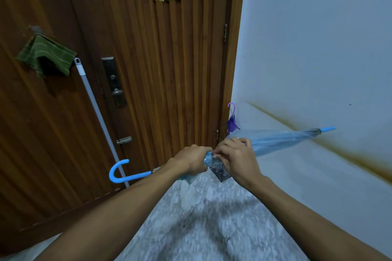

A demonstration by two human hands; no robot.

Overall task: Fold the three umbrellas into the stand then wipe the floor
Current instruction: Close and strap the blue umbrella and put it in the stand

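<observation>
Blue umbrella [282, 140] held level across the corner, canopy gathered shut, hook handle toward the door [148, 70], tip toward the wall [318, 48]. Left hand [192, 162] wrapped round the canopy on the handle side of the middle, fingers curled tight, probably to keep the folds from springing loose. Right hand [235, 159] just beside it on the tip side, fingertips pinching at the canopy, seemingly working the strap round; strap itself not clear to see. Held crosswise likely so both hands reach the wrap.

Purple umbrella [232, 122] upright beyond the blue umbrella, in the corner by the door hinge, already folded, handle up. Dark mesh under the right hand, just below the blue umbrella: perhaps the stand, cannot tell. Third umbrella not in view.

Mop [99, 116] leaning on the door, left of the blue umbrella. Green cloth [46, 55] hanging above it. Floor wiping not yet begun.
</observation>
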